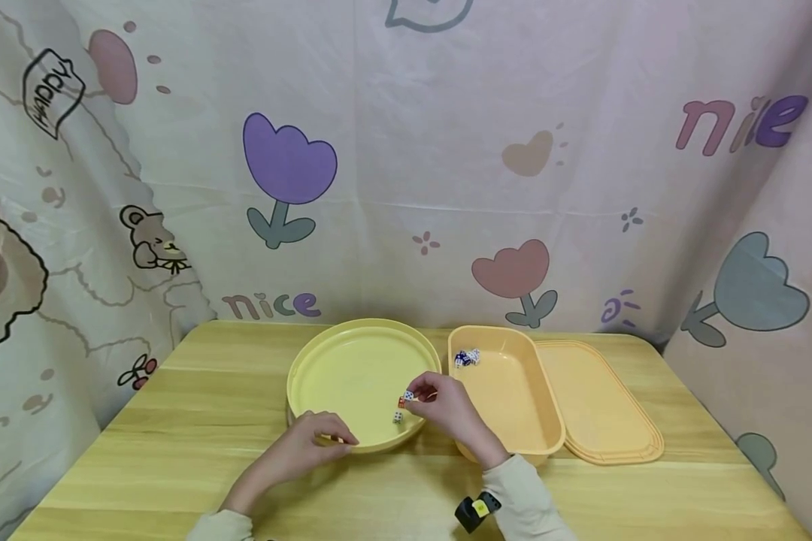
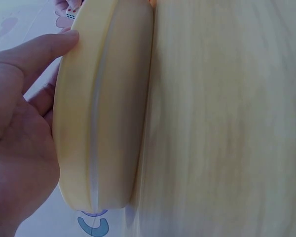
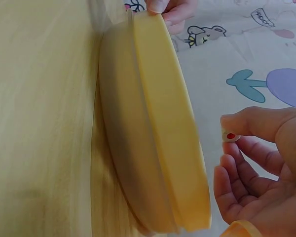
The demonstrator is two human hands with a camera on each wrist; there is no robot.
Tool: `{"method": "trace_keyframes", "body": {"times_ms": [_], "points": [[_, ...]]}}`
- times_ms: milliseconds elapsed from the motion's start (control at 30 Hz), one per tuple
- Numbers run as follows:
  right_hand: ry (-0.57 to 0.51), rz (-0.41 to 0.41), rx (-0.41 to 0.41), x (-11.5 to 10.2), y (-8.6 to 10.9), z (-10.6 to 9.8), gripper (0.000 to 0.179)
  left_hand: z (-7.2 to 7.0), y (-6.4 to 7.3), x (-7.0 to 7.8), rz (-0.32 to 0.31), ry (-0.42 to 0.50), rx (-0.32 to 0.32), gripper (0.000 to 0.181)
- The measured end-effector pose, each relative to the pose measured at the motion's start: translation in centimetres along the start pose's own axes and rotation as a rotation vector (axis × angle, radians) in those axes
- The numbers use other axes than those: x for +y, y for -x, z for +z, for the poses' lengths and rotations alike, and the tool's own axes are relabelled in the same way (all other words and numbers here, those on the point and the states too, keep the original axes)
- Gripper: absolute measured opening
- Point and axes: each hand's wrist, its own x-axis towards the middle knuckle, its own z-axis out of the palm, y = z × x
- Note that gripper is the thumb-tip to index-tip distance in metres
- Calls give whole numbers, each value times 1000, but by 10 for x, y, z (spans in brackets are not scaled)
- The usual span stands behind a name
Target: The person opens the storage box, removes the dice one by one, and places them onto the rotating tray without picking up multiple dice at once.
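In the head view my left hand (image 1: 303, 445) holds the near rim of a round yellow tray (image 1: 345, 379). The left wrist view has its thumb (image 2: 64, 42) at the rim, the other fingers partly hidden behind the wall. Over the tray's right side, my right hand (image 1: 449, 409) pinches a small white die (image 3: 230, 135) between thumb and fingertips; a red dot shows on one face. A red die (image 1: 402, 403) and a white die (image 1: 398, 417) show close by its fingertips, inside the tray.
To the right stands a deep orange rectangular container (image 1: 507, 391), with several blue and white dice (image 1: 466, 358) in its far left corner. Its flat lid (image 1: 605, 402) lies beside it on the wooden table (image 1: 196, 406). A printed curtain (image 1: 406, 165) hangs behind the table.
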Motion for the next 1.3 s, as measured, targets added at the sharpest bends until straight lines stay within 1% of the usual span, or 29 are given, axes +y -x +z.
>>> {"method": "trace_keyframes", "body": {"times_ms": [100, 233, 467, 567, 700, 867, 967, 1067, 1200, 1300], "points": [[10, 2, 1, 0, 0, 0, 13, 0, -1, -1, 15, 6, 3, 8], [13, -3, 0, 0, 0, 0, 13, 0, 0, -1, 19, -2, 8, 8], [13, -18, 4, 0, 1, -1, 17, 0, 0, -1, 2, 2, 5, 8], [20, -26, 19, 1, 0, -1, 14, 0, 1, -1, -6, -11, 9, 8], [10, -22, 75, 1, -1, -4, 11, 0, 1, -1, -6, -20, 8, 9], [-49, 23, 209, 1, -4, -12, 10, -1, 1, -1, -25, -42, 3, 8], [-61, 54, 266, 3, -5, -17, 10, -1, 1, -2, -35, -40, 1, 8], [-59, 76, 282, 4, -5, -21, 10, 0, 1, -2, -37, -28, -2, 7], [-62, 84, 278, 5, -5, -23, 10, 0, 1, -2, -44, -21, -4, 7], [-68, 60, 277, 6, -5, -23, 10, -1, 1, -1, -55, -22, -4, 7]]}}
